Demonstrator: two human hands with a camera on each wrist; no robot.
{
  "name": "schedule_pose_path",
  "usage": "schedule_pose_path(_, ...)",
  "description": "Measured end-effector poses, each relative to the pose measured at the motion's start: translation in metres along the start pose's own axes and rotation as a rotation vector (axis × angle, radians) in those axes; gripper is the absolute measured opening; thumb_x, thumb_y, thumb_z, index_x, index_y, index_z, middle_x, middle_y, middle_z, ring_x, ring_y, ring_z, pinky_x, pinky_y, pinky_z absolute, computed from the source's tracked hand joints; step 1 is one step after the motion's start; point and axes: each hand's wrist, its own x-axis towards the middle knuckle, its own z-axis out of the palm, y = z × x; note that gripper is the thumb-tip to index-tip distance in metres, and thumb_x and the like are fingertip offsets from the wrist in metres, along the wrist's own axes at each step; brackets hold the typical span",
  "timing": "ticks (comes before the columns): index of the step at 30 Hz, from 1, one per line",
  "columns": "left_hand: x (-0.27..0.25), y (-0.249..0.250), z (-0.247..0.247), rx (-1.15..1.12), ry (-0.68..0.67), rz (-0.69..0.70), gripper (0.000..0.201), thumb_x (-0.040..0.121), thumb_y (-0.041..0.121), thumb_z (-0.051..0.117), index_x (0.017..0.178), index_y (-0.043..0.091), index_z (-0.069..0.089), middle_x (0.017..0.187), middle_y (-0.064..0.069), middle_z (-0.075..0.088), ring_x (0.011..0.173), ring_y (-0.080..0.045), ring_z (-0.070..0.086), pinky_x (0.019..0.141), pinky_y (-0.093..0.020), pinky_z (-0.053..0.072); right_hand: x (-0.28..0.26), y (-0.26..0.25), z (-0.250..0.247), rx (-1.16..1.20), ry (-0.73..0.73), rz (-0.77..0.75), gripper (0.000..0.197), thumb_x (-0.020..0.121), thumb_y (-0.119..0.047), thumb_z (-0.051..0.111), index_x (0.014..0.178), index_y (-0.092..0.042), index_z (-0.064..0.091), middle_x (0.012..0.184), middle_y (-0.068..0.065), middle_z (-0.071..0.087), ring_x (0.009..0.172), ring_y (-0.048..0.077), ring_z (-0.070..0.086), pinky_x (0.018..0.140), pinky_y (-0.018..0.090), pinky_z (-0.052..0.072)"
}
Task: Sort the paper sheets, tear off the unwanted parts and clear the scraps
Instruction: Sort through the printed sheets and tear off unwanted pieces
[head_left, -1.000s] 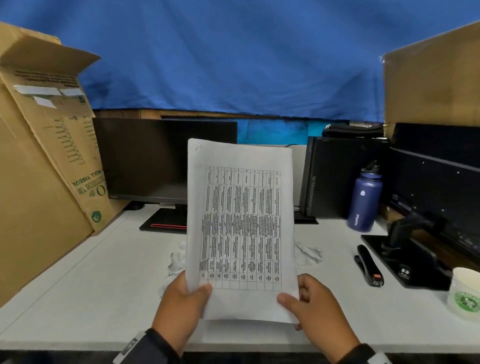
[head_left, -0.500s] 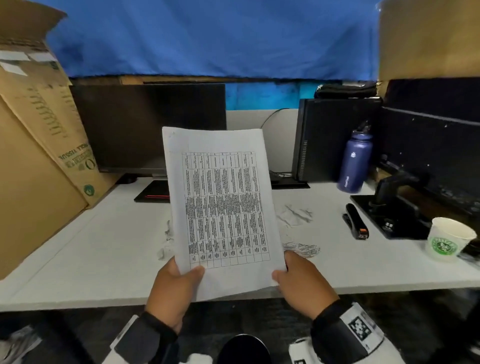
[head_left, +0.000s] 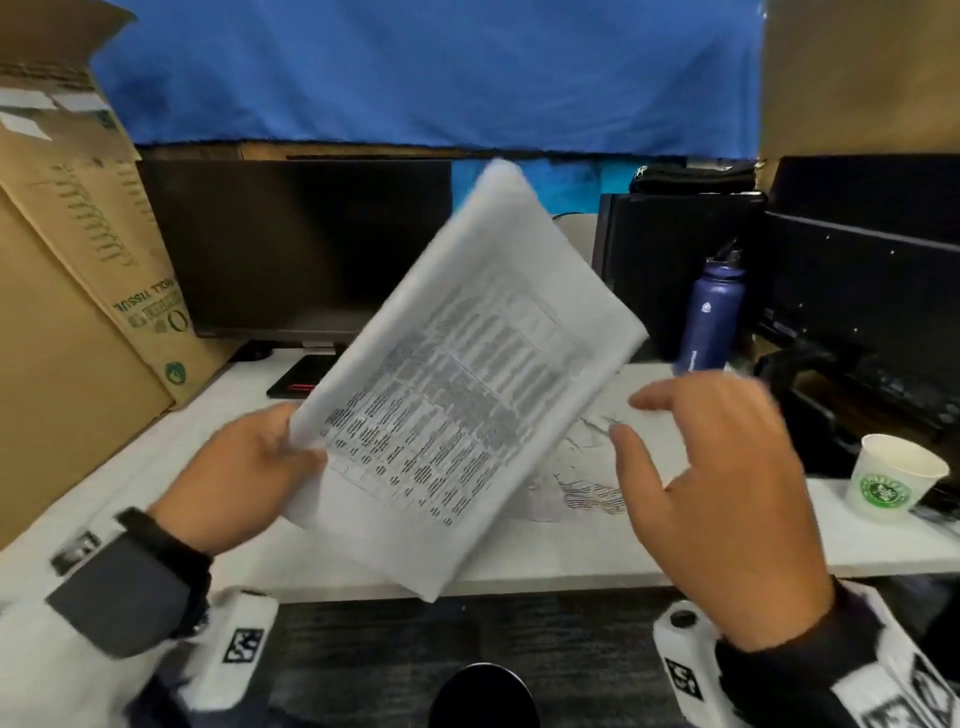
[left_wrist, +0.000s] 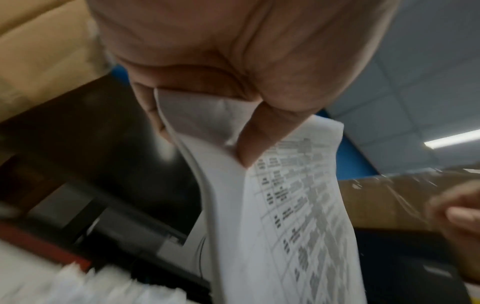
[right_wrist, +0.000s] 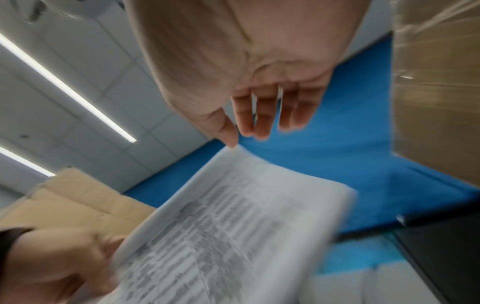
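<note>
A stack of white paper sheets (head_left: 467, 384) printed with a table hangs tilted to the right above the desk's front edge, blurred by motion. My left hand (head_left: 254, 467) pinches its lower left corner, thumb on top; the left wrist view shows the thumb (left_wrist: 262, 135) pressed on the sheets (left_wrist: 293, 216). My right hand (head_left: 711, 467) is off the paper, to its right, fingers spread and loosely bent, holding nothing. The right wrist view shows those fingers (right_wrist: 262, 115) apart from the sheets (right_wrist: 233, 226). Torn scraps (head_left: 592, 493) lie on the white desk (head_left: 571, 551) under the paper.
A dark monitor (head_left: 301, 244) stands at the back, a cardboard box (head_left: 78, 291) on the left. To the right are a blue bottle (head_left: 711, 312), a black computer case (head_left: 670, 260), black equipment (head_left: 857, 322) and a paper cup (head_left: 893, 478) near the desk edge.
My right hand has let go of the sheets and moved right. The left hand alone now holds them and has swung them so that they lean to the right.
</note>
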Motion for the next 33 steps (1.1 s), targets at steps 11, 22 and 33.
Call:
schedule_pose_path(11,-0.015,0.054,0.009,0.683,-0.058,0.649,0.018,0.088,0.024,0.047,0.091,0.039,0.055,0.081,0.013,0.064,0.073,-0.015,0.062,0.060,-0.032,0.052,-0.005,-0.027,0.032,-0.258,-0.338,-0.133,0.033,0.069,-0.003,0.056,0.092,-0.027,0.055,0.076,-0.010,0.052,0.080,0.023,0.056,0.096,0.050,0.041)
schedule_pose_path(22,-0.011,0.025,0.047,-0.386,0.164,0.056,0.121,0.078,0.026,0.082,0.153,0.043,-0.011,0.156,0.011,0.021,0.143,-0.008,0.027,0.115,-0.037,0.030,0.027,0.048,0.039,0.444,-0.158,0.534,0.010,0.092,-0.012,0.056,0.088,-0.020,0.058,0.081,0.007,0.068,0.077,0.032,0.065,0.068,0.047,0.054)
schedule_pose_path(33,-0.007,0.026,0.117,-0.836,0.131,-0.145,0.038,0.102,0.010,0.041,0.110,0.040,0.064,0.109,0.017,0.073,0.108,-0.012,0.068,0.096,-0.039,0.051,0.002,0.028,0.107,0.978,-0.211,0.828,0.022,0.099,-0.006,0.051,0.108,-0.021,0.064,0.101,-0.007,0.075,0.098,0.012,0.071,0.083,0.030,0.054)
